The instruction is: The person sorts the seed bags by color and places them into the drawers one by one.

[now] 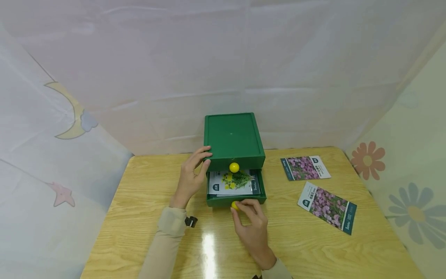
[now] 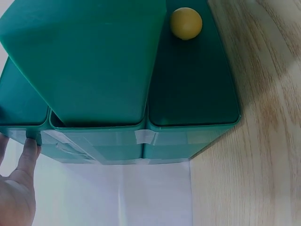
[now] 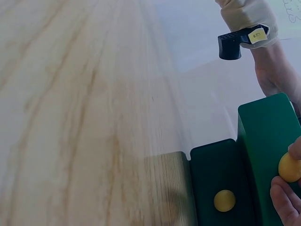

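A green drawer cabinet (image 1: 231, 135) stands at the back of the table, its middle drawer (image 2: 94, 70) pulled out. Inside that drawer lies a packet with yellow flowers (image 1: 233, 182), other packet edges showing beneath it. My right hand (image 1: 252, 228) pinches the drawer's round yellow knob (image 3: 289, 168) between thumb and fingers. At the cabinet's upper left front corner, my left hand (image 1: 191, 170) rests with extended fingers on the top edge and side. Another yellow knob (image 1: 234, 167) marks the top drawer, and the bottom drawer (image 2: 193, 75) is closed.
Two packets with pink flowers lie to the right of the cabinet, one farther back (image 1: 304, 168) and one nearer (image 1: 327, 207). Behind the wooden table (image 1: 146, 193) hangs a pale cloth wall (image 1: 174, 77), with printed cloth at both sides.
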